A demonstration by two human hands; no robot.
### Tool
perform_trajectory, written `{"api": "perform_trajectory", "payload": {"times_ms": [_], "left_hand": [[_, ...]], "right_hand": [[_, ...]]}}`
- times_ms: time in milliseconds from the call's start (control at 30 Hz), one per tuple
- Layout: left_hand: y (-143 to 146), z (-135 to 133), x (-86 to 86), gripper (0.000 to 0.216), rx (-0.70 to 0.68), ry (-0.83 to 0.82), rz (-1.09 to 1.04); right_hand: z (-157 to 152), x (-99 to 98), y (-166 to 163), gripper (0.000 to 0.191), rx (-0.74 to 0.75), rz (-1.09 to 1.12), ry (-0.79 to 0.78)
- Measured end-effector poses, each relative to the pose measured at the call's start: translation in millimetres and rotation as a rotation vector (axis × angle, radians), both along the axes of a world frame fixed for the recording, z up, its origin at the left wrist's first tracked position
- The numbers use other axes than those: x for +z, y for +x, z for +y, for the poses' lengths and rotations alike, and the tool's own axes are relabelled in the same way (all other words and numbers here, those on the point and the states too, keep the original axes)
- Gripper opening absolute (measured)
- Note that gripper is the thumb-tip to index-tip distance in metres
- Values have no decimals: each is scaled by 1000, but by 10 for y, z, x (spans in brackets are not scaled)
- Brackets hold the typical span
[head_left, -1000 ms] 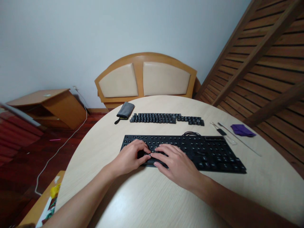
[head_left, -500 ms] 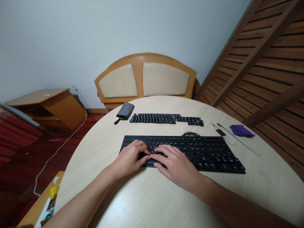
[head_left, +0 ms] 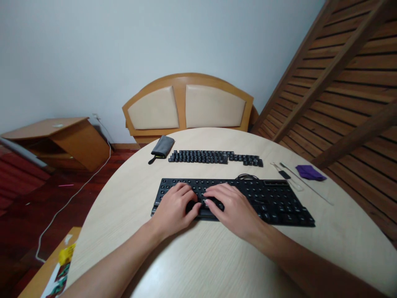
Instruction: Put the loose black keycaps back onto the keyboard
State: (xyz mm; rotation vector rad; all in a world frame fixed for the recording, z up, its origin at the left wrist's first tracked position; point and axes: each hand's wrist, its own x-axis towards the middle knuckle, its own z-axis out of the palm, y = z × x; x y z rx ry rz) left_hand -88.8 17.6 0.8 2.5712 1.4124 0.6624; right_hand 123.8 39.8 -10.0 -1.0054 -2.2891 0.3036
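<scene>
A black keyboard [head_left: 288, 203] lies in front of me. Across its upper rows, bare key sockets show where keycaps are off. Both my hands rest over its lower middle. My left hand [head_left: 175, 205] is curled over the keys, thumb and fingertips drawn together. Beside it, my right hand [head_left: 234, 207] bends its fingers, with the thumb close to the left thumb. Whatever sits between the fingertips is too small and dark to make out. Behind the keyboard, loose black keycaps [head_left: 201, 157] stand in keyboard-like rows.
A grey pouch [head_left: 163, 146] lies at the far left of the round table [head_left: 124, 203]. To the right are a wire keycap puller [head_left: 284, 174], a thin metal rod [head_left: 307, 184] and a purple cloth [head_left: 310, 172]. A coiled cable [head_left: 246, 176] sits behind the keyboard.
My fingertips, which met at one spot on the keyboard's lower rows, are now slightly apart. The right hand's thumb and fingers have closed in more. The view has shifted slightly.
</scene>
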Motion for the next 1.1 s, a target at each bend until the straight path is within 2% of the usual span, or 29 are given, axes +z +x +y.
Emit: {"api": "perform_trajectory", "payload": {"times_ms": [100,167,300,533,733,900,1100], "left_hand": [[82,-40,-33,17,-41,40,-20],[125,-63,-62,30,-107,56,-13],[164,-86,-120,44,-224,44,74],[160,-52,-139,38,-259,24,107],[165,-62,-89,37,-253,16,84],[130,-54,-74,37,-227,18,93],[117,-48,-56,35,-209,37,98]], "right_hand": [[216,67,106,18,-154,-82,32],[406,104,192,21,-263,-160,49],[778,151,319,28,-448,-384,-39],[1098,129,318,35,-515,-462,-87],[1137,76,284,35,-538,-482,-104],[1179,60,278,25,-550,-461,-110],[1109,158,313,15,-511,-368,-98]]}}
